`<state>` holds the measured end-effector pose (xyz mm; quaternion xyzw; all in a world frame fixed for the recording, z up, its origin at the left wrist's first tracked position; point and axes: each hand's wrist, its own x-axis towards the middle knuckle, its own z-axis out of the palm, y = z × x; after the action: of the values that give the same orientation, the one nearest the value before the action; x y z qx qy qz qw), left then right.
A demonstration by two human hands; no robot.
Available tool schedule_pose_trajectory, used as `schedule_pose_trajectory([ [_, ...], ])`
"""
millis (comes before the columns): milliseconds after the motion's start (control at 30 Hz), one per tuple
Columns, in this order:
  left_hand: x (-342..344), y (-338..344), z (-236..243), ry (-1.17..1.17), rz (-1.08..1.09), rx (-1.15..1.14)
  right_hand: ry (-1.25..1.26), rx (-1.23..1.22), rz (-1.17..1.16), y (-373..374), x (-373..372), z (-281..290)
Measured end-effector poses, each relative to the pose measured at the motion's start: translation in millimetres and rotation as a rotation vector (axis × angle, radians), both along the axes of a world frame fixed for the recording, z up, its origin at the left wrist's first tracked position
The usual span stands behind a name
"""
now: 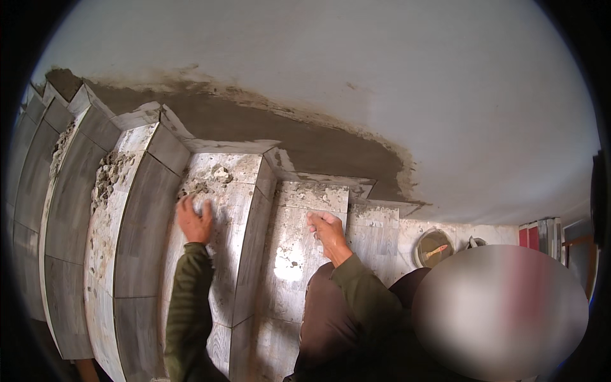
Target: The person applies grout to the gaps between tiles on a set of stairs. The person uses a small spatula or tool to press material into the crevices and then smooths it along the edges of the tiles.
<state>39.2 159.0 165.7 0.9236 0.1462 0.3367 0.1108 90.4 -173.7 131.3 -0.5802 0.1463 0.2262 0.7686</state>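
Note:
My left hand is over a stair tread, with thumb and fingers apart and nothing seen in them. Just beyond its fingertips, grey mortar crumbs and a paler lump lie on the wood-look tiled step. To the right, my right hand hangs over a lower tread scattered with small bits. Its fingers are curled together; whatever may be inside them is hidden. Along the wall, a band of damp grey-brown mortar runs above the stepped skirting tiles.
More rubble lies on the higher tread to the left. At the lower right, a round bucket holds a brush with an orange-yellow handle. My knee is beside the lower steps. A blurred oval patch covers the lower right corner.

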Motion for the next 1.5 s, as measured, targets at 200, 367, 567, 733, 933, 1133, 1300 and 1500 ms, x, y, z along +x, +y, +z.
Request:
schedule_pose_trajectory([
  [200, -53, 67, -20, 0.198, 0.098, 0.063, 0.037, 0.044, -0.075, 31, 42, -32],
  [367, -64, 51, -28, 0.29, 0.201, -0.053, 0.089, 0.126, -0.178, 59, 77, -70],
  [567, -57, 49, -21, 0.356, 0.289, -0.115, 0.178, 0.172, -0.323, 88, 111, -100],
  [733, -59, 54, -21, 0.378, 0.293, -0.141, 0.135, 0.182, -0.386, 104, 116, -108],
  [933, -59, 60, -24, 0.389, 0.28, -0.143, 0.125, 0.217, -0.448, 114, 124, -120],
  [1133, -60, 62, -24, 0.4, 0.304, -0.116, 0.157, 0.204, -0.451, 123, 126, -115],
  [1300, -58, 59, -23, 0.4, 0.319, -0.119, 0.174, 0.219, -0.461, 128, 130, -118],
  [1500, -59, 60, -24, 0.403, 0.311, -0.108, 0.224, 0.215, -0.494, 131, 130, -113],
])
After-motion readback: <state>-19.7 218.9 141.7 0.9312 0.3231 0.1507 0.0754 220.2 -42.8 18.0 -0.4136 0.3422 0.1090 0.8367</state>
